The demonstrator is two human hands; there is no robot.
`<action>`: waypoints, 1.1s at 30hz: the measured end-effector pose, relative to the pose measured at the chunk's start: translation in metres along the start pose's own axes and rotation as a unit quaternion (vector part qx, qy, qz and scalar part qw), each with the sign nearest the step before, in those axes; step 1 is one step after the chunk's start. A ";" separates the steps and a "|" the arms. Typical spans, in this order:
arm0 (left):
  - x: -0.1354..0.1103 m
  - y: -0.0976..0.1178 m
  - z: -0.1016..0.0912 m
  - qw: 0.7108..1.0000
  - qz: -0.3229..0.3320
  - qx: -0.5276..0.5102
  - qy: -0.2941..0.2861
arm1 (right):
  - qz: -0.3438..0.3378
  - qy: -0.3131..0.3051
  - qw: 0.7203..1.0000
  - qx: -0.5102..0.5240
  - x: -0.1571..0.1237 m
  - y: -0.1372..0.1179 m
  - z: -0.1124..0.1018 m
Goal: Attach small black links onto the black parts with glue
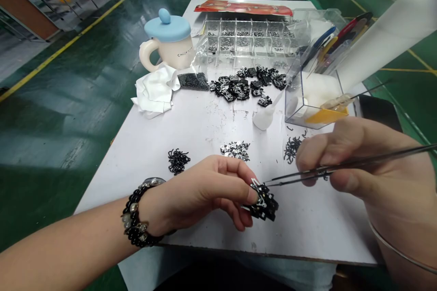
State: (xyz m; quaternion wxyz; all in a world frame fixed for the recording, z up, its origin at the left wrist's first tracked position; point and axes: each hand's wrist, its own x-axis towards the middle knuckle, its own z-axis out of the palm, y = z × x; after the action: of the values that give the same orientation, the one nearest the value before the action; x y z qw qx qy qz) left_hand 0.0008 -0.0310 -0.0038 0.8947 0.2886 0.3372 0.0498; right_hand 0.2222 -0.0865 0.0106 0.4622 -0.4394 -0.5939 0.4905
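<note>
The grip of the left hand point(205, 191) is pinched on a small black plastic part point(264, 203), thumb and forefinger at its upper edge, just above the near edge of the counter point(205, 122). The right hand point(355, 159) pinches slim tweezers point(341, 166) (fingers pressed together round the shafts). Their long axis runs almost level, right to left, with the tips touching the top of the part. The part lies left of the right hand, and heaps of black hooks point(178, 161) and silver clips point(235, 149) lie beyond it at mid-counter.

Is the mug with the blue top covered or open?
Covered. The blue lid sits flat across the rim of the cream mug, knob pointing up, with no gap visible.
</note>
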 end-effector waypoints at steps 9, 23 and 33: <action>0.000 0.002 -0.001 0.999 0.023 0.021 0.019 | -0.070 0.018 0.997 -0.009 0.002 0.006 0.002; 0.001 0.003 -0.003 0.999 0.027 0.040 0.013 | -0.080 -0.006 0.996 -0.026 0.002 0.007 -0.001; 0.002 0.003 -0.001 0.991 0.059 0.104 0.063 | -0.121 0.006 0.988 -0.092 0.003 0.006 0.001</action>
State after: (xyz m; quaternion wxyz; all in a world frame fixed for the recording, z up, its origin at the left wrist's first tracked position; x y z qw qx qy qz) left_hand 0.0017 -0.0272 -0.0040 0.8321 0.3957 0.3790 0.0856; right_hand 0.2212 -0.0832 0.0046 0.4795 -0.4082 -0.6823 0.3715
